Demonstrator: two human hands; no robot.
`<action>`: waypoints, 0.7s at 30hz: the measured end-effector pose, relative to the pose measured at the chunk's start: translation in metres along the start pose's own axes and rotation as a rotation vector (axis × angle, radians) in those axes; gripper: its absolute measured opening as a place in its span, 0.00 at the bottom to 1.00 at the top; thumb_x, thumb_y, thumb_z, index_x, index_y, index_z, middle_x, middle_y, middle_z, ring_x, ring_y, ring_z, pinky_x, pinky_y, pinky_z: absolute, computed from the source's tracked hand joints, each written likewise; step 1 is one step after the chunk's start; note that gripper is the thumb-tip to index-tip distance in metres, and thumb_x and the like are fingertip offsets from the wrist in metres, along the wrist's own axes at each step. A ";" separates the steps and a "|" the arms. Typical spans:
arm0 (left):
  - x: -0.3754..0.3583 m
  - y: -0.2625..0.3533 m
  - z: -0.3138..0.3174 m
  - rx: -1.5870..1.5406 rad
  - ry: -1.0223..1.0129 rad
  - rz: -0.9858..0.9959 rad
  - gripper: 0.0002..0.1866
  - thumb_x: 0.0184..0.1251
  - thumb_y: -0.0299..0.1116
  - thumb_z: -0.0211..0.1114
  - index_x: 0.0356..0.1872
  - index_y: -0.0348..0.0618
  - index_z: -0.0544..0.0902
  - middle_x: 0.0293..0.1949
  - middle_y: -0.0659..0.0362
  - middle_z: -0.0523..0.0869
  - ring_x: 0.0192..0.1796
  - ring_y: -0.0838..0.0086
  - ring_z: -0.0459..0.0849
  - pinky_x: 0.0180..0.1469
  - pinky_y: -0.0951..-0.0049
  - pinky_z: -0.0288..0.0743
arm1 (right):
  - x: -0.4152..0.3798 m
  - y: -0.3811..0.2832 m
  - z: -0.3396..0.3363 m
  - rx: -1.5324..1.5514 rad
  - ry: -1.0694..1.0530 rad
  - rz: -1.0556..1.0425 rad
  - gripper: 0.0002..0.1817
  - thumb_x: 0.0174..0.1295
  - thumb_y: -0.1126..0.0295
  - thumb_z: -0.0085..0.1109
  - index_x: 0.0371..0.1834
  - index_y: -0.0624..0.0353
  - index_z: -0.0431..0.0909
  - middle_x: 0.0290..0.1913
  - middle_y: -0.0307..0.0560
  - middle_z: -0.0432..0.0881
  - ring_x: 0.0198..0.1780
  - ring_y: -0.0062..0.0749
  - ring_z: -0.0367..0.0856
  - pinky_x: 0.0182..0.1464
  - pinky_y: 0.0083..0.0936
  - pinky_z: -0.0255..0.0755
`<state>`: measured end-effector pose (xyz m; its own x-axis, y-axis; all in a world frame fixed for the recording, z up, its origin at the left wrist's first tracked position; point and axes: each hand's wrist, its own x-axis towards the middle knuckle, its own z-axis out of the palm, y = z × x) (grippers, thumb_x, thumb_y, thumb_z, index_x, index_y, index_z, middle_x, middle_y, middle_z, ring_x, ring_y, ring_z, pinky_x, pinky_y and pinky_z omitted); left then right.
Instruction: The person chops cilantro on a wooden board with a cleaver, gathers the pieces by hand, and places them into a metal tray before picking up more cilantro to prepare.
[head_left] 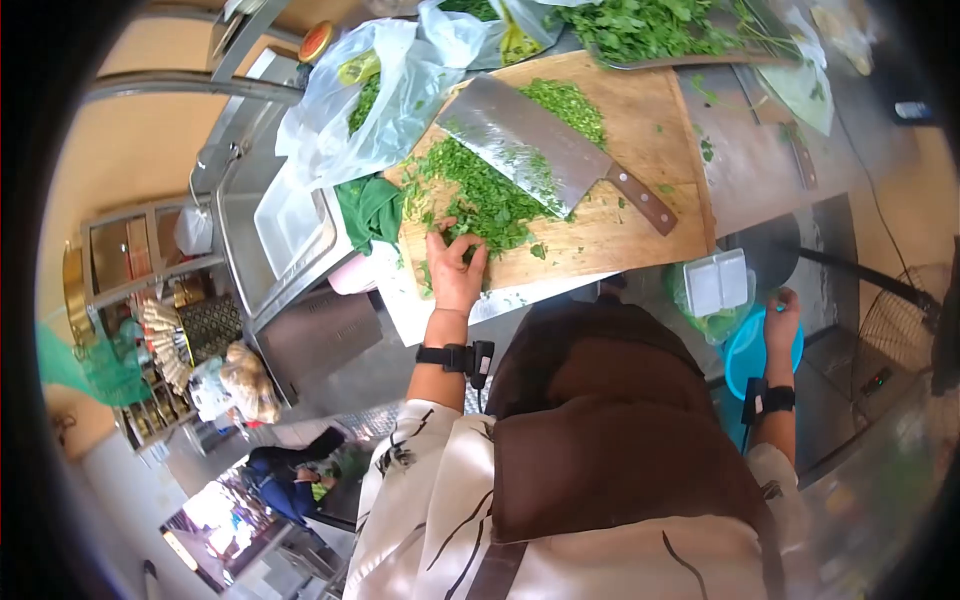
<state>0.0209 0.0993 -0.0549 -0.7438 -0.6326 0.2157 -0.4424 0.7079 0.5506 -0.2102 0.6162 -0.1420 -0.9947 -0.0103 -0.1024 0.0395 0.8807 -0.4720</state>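
My left hand (456, 268) is at the lower left edge of the wooden cutting board (640, 220), its fingers curled at the chopped green herbs (480, 195); what is between the fingertips is too small to make out. Across the board lies a wide cleaver (530, 145) with a wooden handle, bits of herb stuck to its blade. My right hand (782, 312) is off to the right, below the board, with its fingers closed on the rim of a blue basin (740, 370).
Plastic bags (400, 90) of greens and a tray (690, 55) of leafy herbs stand behind the board. A green cloth (370, 212) and a white tray (290, 220) by the sink are left. A white container (717, 282) sits near my right hand. Another person (285, 482) is at lower left.
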 end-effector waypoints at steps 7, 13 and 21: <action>0.004 -0.007 0.004 -0.049 0.057 0.035 0.09 0.51 0.25 0.71 0.32 0.44 0.79 0.32 0.52 0.79 0.38 0.53 0.78 0.42 0.56 0.73 | -0.001 -0.195 -0.038 0.199 -0.019 -0.365 0.13 0.64 0.74 0.59 0.52 0.63 0.77 0.48 0.50 0.80 0.41 0.35 0.80 0.42 0.29 0.75; 0.010 -0.018 0.001 -0.048 0.095 0.189 0.07 0.48 0.26 0.72 0.28 0.44 0.81 0.27 0.53 0.76 0.37 0.55 0.78 0.57 0.53 0.72 | -0.036 -0.354 -0.012 0.234 -0.219 -0.800 0.05 0.62 0.74 0.60 0.39 0.60 0.81 0.37 0.49 0.81 0.36 0.41 0.80 0.39 0.29 0.75; 0.016 -0.020 -0.008 -0.065 0.167 0.176 0.08 0.45 0.28 0.75 0.26 0.46 0.84 0.28 0.55 0.73 0.39 0.56 0.75 0.52 0.56 0.69 | -0.072 -0.513 0.103 0.142 -0.424 -1.256 0.10 0.57 0.74 0.59 0.42 0.61 0.78 0.40 0.49 0.78 0.44 0.47 0.77 0.47 0.37 0.73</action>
<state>0.0214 0.0726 -0.0561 -0.7112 -0.5481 0.4402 -0.2756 0.7935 0.5426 -0.1487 0.1166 0.0170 -0.2577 -0.9419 0.2155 -0.8410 0.1089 -0.5299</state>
